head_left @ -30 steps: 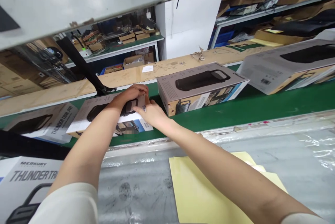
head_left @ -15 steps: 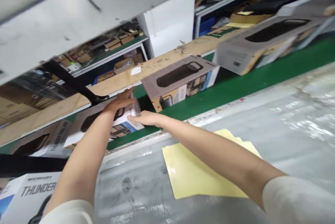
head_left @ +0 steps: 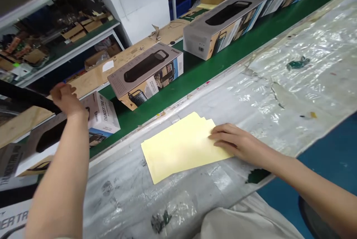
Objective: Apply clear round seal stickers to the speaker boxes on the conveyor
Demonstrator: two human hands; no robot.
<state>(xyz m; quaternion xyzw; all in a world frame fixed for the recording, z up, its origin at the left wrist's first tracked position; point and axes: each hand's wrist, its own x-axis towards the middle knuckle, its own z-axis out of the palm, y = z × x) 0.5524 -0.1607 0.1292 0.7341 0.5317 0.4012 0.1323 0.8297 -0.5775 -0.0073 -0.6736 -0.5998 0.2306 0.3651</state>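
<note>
My left hand (head_left: 65,97) is raised over a printed carton (head_left: 102,112) marked "Thunder Trail", with its fingers apart and loosely bent and nothing in them. That carton lies on a green belt (head_left: 145,110), partly hidden behind my forearm. On the plastic-covered table, a small stack of yellow paper sheets (head_left: 178,146) lies fanned a little. My right hand (head_left: 234,140) rests on the right end of these sheets, its fingers stretched out over their edge.
Another carton (head_left: 147,71) stands on the belt beyond the first, and several more continue to the upper right, one carton (head_left: 223,26) among them. A wooden board (head_left: 134,54) runs behind the belt. A dark bar (head_left: 25,92) crosses at the left.
Both hands have come away from the carton's end. My right hand has moved back to the yellow sheets, and my left hand has lifted leftward. The view has turned to the right.
</note>
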